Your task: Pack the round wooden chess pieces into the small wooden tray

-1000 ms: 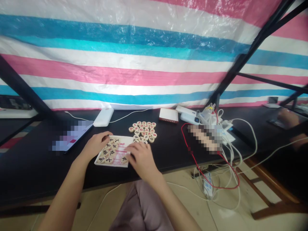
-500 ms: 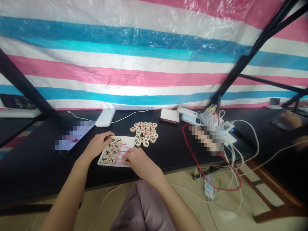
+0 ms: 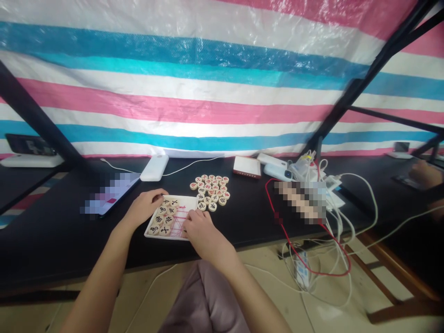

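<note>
A shallow white tray [image 3: 147,234] lies near the table's front edge. Black-marked Chinese chess pieces [image 3: 165,219] fill its left side, and pink lines mark its bare floor. My left hand [image 3: 145,208] grips the tray's far left corner, fingers curled over the rim. Inside the right part of the tray, my right hand [image 3: 201,229] has its fingers closed over a chess piece [image 3: 185,231], mostly hidden beneath them. Beyond the tray, more round pieces [image 3: 211,188], with red and black characters, lie flat in a tight cluster on the black table [image 3: 239,222].
A tablet-like screen [image 3: 118,194] and a white power bank [image 3: 154,167] lie left. A white-topped box [image 3: 246,167], pale devices [image 3: 277,172] and tangled cables [image 3: 338,208] stand right. Another person's hand [image 3: 425,173] shows far right. A striped sheet [image 3: 208,92] hangs behind.
The view has shifted slightly, moving everything a little to the right in the picture. My left hand keeps its hold on the tray; my right hand stays at the tray's right side, fingers closed.
</note>
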Motion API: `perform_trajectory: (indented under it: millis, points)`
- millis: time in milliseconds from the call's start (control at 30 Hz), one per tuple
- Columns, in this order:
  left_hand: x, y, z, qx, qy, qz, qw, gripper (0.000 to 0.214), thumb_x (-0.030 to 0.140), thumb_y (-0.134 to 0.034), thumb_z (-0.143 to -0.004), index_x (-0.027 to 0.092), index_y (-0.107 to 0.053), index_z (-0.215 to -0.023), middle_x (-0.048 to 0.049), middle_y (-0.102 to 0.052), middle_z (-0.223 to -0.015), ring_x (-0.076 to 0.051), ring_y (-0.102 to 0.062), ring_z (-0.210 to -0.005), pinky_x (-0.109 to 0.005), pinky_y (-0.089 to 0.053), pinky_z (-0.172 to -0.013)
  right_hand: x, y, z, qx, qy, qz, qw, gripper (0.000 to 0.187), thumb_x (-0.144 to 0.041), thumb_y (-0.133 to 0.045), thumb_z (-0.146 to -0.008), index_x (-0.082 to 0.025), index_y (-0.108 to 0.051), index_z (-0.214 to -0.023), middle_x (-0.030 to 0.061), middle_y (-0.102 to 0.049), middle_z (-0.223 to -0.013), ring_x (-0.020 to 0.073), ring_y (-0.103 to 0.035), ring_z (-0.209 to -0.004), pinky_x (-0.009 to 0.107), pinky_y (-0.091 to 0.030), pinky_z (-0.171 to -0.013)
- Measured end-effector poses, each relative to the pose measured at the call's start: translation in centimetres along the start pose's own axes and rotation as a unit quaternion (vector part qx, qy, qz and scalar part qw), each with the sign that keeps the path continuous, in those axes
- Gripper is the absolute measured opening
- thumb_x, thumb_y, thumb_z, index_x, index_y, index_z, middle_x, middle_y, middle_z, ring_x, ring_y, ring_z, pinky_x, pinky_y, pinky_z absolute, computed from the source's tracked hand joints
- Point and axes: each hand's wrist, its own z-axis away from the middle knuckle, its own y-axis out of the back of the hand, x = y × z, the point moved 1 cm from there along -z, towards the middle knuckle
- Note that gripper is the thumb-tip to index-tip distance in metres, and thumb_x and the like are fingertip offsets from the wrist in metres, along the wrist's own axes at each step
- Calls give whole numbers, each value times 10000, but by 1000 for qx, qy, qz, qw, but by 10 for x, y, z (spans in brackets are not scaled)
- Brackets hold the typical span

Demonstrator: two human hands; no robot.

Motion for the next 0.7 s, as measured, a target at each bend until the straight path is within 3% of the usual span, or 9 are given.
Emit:
perform_trajectory:
  millis: [167, 333, 433, 533, 600, 700]
  points:
    - [0, 0, 0, -4, -5, 18, 1000, 319, 376, -383, -777, 225, -632, -908, 2, -663, -783, -184, -587, -738, -265, -408, -680, 0, 9, 0, 18, -4, 4, 1000, 126, -217, -573, -826, -123, -571, -910, 110, -572, -928, 221, -478, -909, 346, -347, -784]
    - [-2, 0, -1, 5, -7, 18, 1000, 322, 378, -380, -784, 231, -639, -908, -4, -684, -844, -191, -605, -778, -260, -415, -694, 4, 19, 5, 43, 2, -110, 993, 61, -246, -570, -857, -194, -576, -825, 5, -632, -776, 150, -530, -823, 319, -296, -832]
    - [-1, 1, 0, 13, -7, 9, 1000, 324, 369, -371, -786, 235, -640, -908, -2, -684, -845, -192, -604, -778, -261, -411, -692, 13, 19, 8, 114, -65, -223, 966, 63, -265, -571, -858, -217, -610, -847, -16, -661, -831, 116, -550, -776, 276, -331, -796]
    - [-1, 1, 1, 8, 0, 0, 1000, 324, 364, -372, -782, 231, -641, -904, -7, -680, -813, -201, -603, -774, -264, -403, -658, 32, 14, 12, 181, -149, -319, 918, 88, -237, -576, -826, -202, -640, -876, -3, -670, -862, 105, -549, -683, 244, -404, -700]
    - [-1, 1, 0, 10, 4, -3, 1000, 319, 363, -374, -783, 235, -641, -903, -6, -682, -818, -202, -607, -777, -263, -398, -644, 45, 8, 15, 189, -178, -351, 899, 101, -212, -570, -805, -195, -661, -846, 1, -667, -826, 110, -547, -650, 243, -433, -667]
    - [-2, 0, 0, 12, 6, -9, 1000, 317, 359, -375, -785, 240, -641, -909, -4, -684, -834, -200, -609, -776, -263, -397, -648, 57, -2, 18, 179, -191, -356, 897, 114, -185, -569, -789, -195, -680, -810, 7, -651, -779, 118, -554, -649, 253, -456, -679]
